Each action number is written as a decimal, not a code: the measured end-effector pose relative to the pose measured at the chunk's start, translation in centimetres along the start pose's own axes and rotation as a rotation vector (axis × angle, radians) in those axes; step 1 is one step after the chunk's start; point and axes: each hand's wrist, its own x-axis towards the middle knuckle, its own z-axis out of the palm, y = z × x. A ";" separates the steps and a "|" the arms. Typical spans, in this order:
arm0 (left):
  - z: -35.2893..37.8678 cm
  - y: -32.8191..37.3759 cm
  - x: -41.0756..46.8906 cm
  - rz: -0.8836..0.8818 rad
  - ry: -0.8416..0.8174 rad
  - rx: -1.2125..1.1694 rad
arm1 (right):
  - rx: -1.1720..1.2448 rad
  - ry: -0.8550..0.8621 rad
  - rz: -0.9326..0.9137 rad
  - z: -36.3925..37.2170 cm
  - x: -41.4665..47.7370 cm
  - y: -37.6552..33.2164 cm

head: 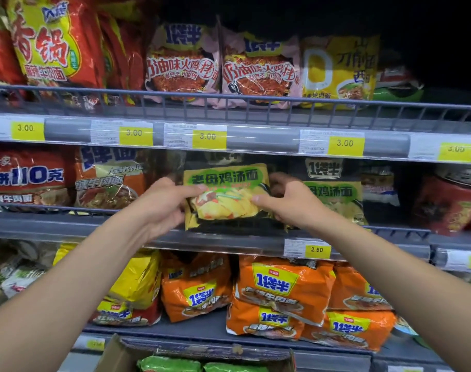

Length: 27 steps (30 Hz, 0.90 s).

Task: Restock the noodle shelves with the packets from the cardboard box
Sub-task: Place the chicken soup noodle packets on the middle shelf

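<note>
A yellow-green noodle packet (225, 196) with a black lower edge is held upright at the front of the middle shelf (68, 226). My left hand (165, 204) grips its left side and my right hand (284, 201) grips its right side, thumbs on the front. A matching packet (333, 194) stands just to the right on the same shelf. The cardboard box (116, 355) sits at the bottom of the view, open, with green packets (170, 365) inside.
Orange packets (280, 294) fill the lower shelf, red and pink ones (182, 63) the top shelf. A wire rail (229, 99) fronts the top shelf. Yellow price tags (208, 136) line the shelf edges. A dark red packet (446, 205) stands at the right.
</note>
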 end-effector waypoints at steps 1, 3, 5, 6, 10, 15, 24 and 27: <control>0.5 0.3 0.6 0.015 0.028 0.033 | 0.007 0.052 0.015 -0.3 0.6 0.3; 1.3 0.8 1.9 0.073 0.088 0.108 | -0.036 0.127 0.039 -1.0 1.8 0.4; 1.9 0.9 3.3 0.155 0.140 0.347 | -0.321 0.164 0.024 -1.6 2.4 0.4; 2.3 0.8 3.7 0.195 0.164 0.498 | -0.474 0.185 0.000 -1.6 2.4 0.4; 2.8 -0.7 5.6 0.246 0.216 0.784 | -0.626 0.238 -0.138 -2.2 0.6 0.5; 4.0 -0.6 6.5 0.193 0.202 0.970 | -0.813 0.115 0.011 -7.6 -0.7 2.0; 4.9 -0.2 8.0 0.096 0.156 1.124 | -1.036 0.011 -0.107 -9.5 -0.5 3.6; 5.5 -0.7 7.8 0.167 0.214 1.196 | -1.105 0.089 -0.155 -8.5 -0.2 4.0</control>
